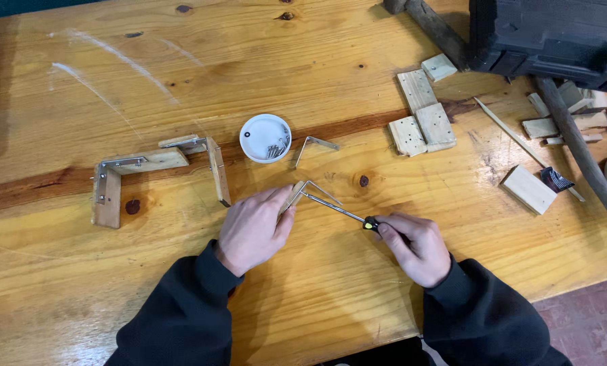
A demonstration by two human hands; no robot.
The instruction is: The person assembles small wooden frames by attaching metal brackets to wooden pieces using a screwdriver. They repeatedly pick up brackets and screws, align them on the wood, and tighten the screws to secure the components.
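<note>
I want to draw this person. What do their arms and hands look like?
Both arms wear long black sleeves, soft like a sweatshirt, with snug ribbed cuffs at the wrists. The left hand and right hand are bare: no gloves, and no rings or watch that I can see.

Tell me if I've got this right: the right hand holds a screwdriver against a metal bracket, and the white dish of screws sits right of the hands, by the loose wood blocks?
Not quite. In the head view the white dish of screws sits above the left hand, not by the loose wood blocks. The rest stands: the right hand holds the screwdriver against the metal bracket.
</note>
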